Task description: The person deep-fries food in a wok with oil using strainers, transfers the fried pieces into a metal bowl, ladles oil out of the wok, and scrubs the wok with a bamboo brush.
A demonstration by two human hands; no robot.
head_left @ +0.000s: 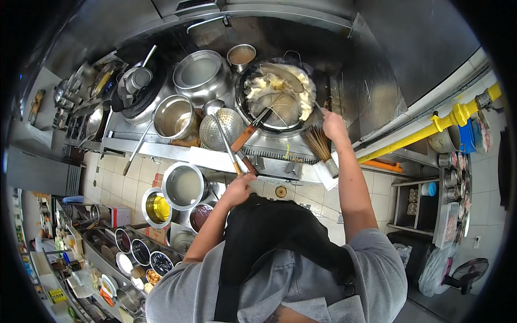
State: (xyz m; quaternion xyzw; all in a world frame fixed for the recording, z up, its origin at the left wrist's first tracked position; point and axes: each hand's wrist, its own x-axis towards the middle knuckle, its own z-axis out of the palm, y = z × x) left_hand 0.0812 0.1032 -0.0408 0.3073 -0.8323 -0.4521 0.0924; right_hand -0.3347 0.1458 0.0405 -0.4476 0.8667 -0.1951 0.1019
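My right hand (335, 126) is closed round the end of a thin metal-handled tool (319, 107) that reaches into the wok. A curved brownish blade shape (285, 76) lies in line with it, amid pale yellow, foamy food (308, 86). The black wok (240, 102) also holds a round wire strainer (277, 110), whose wooden handle (245, 138) rests over the rim. My left hand (238, 190) is curled at the wooden-ended handle of a ladle (226, 137). The ladle's bowl sits against a perforated skimmer (229, 125); my left fingertips are partly hidden.
A bamboo brush (320, 145) and white cloth (327, 175) lie right of the wok. Pots (199, 78), a saucepan (174, 117) and a small bowl (241, 55) stand left of it. Below the counter are basins of whitish liquid (184, 185) and yellow oil (159, 208). A yellow pipe (420, 140) runs right.
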